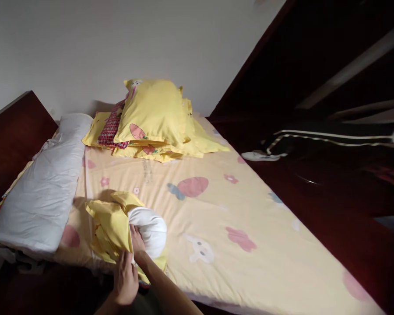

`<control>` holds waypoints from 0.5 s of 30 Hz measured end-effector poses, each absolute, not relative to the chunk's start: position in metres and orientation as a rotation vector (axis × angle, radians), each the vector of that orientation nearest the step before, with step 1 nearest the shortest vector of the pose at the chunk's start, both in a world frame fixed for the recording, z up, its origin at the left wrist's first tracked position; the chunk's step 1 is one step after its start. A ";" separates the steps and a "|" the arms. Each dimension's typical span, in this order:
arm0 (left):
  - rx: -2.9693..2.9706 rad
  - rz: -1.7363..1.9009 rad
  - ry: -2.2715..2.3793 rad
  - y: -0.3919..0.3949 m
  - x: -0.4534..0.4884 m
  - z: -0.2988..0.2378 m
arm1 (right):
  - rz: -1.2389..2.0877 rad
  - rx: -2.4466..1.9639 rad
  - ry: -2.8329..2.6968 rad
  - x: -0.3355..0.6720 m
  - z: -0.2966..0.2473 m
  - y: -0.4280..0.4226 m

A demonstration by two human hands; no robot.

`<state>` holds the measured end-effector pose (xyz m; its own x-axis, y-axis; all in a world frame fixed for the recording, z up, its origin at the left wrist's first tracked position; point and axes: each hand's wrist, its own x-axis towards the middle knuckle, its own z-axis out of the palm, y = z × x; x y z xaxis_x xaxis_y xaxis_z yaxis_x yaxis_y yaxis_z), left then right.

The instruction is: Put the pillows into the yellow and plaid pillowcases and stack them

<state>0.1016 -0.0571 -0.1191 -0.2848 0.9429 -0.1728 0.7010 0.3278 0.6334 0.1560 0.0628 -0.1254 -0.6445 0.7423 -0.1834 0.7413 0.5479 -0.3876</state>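
Observation:
A yellow pillowcase [110, 223] lies bunched near the front edge of the bed, with a white pillow [153, 229] partly inside it and bulging out to the right. At the case's opening, my left hand [126, 280] has its fingers closed on the yellow fabric edge. My right hand [137, 243] reaches across from the right and presses into the white pillow at that opening. Its fingers are curled against the pillow, their tips partly hidden between pillow and cloth.
A peach patterned sheet [216, 214] covers the bed. At the back by the wall are a stacked yellow pillow [154, 109] and a red plaid cloth item [113, 124]. A long white pillow [42, 183] lies by the dark headboard [22, 127]. A white shoe-like object [261, 156] sits on the dark floor.

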 end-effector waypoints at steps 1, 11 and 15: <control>1.432 0.628 2.091 -0.058 0.096 -0.123 | 0.703 -1.287 -2.769 0.162 -0.124 0.060; 1.563 0.990 2.365 -0.064 0.046 -0.144 | 1.181 -1.003 -2.471 0.304 -0.067 0.069; 1.858 0.866 2.241 -0.072 0.056 -0.117 | 0.634 -1.434 -2.298 0.311 -0.094 0.078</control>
<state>0.0563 -0.0722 -0.1174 -0.2479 0.9301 0.2711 0.8708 0.0912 0.4832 0.3107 0.0783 -0.0940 -0.4214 0.9046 0.0634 0.7440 0.3849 -0.5463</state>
